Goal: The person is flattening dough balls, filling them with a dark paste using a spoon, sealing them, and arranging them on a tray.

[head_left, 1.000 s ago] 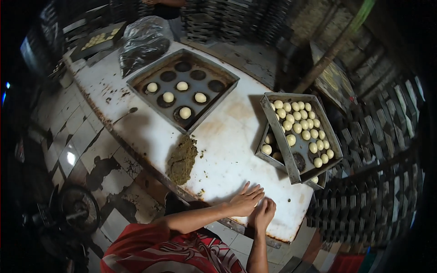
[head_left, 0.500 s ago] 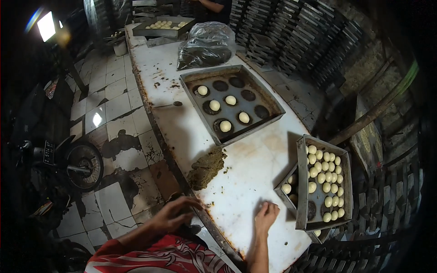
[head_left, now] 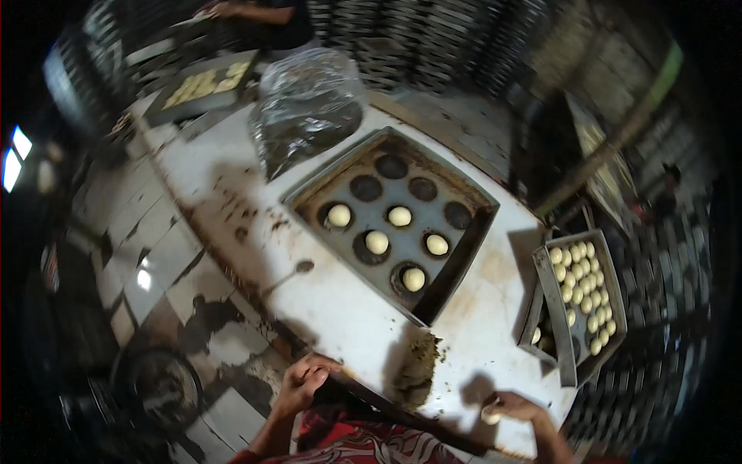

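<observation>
My right hand (head_left: 519,405) hovers over the near right part of the white tabletop (head_left: 325,309), its fingers closed on a pale dough ball (head_left: 491,416) that shows only in part. By the table's near left edge, my left hand (head_left: 306,382) has its fingers curled in towards the thumb; whatever may lie between them is hidden. A dark brown-green crumbly mass (head_left: 416,373) sits between my hands. Beyond it lies a square metal tray (head_left: 456,292) with round dark hollows, several holding a single dough ball (head_left: 377,242).
At right, a metal tray of dough balls (head_left: 568,359) rests askew on another tray (head_left: 533,313). A clear plastic bag with dark contents (head_left: 309,116), a spoon (head_left: 304,266) and a far tray (head_left: 220,100) share the table. Another person's arm (head_left: 259,13) shows behind.
The view has swung, shifting the trays within it. My right hand now has a pale dough ball in its fingers. My left hand's fingers have drawn closer together.
</observation>
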Demonstrator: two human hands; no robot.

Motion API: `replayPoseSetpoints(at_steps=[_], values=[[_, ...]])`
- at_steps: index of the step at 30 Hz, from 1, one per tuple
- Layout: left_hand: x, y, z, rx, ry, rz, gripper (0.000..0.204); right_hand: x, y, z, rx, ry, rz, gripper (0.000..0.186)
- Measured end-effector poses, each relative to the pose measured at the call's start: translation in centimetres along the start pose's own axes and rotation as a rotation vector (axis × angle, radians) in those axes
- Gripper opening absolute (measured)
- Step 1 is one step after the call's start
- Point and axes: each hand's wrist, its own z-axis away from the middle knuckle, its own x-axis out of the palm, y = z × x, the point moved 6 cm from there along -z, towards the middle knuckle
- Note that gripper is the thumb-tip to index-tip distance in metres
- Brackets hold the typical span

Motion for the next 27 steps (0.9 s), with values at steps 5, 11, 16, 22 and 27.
replayPoseSetpoints(at_steps=[5,11,16,22,27], values=[[-6.4,2.0,-3.2,0.15,0.145,0.357,0.022,-4.8,-27.5,-9.8,-0.325,0.458,0.854,0.033],[-15.2,-1.7,-0.3,0.027,0.481,0.312,0.032,-7.4,-45.5,-32.0,-0.792,0.781,0.891,0.032],[-15.0,1.7,-0.8,0.065,0.35,0.362,0.026,-7.9,-40.7,-41.6,-0.474,0.692,0.859,0.066],[-6.9,2.0,-3.3,0.2,-0.039,0.358,0.03,-5.6,-35.9,-17.3,-1.023,0.923,0.654,0.029],[2.1,-2.4,-0.5,0.16,-0.137,0.645,0.035,-16.9,-19.8,2.9,-0.654,1.459,0.595,0.026]])
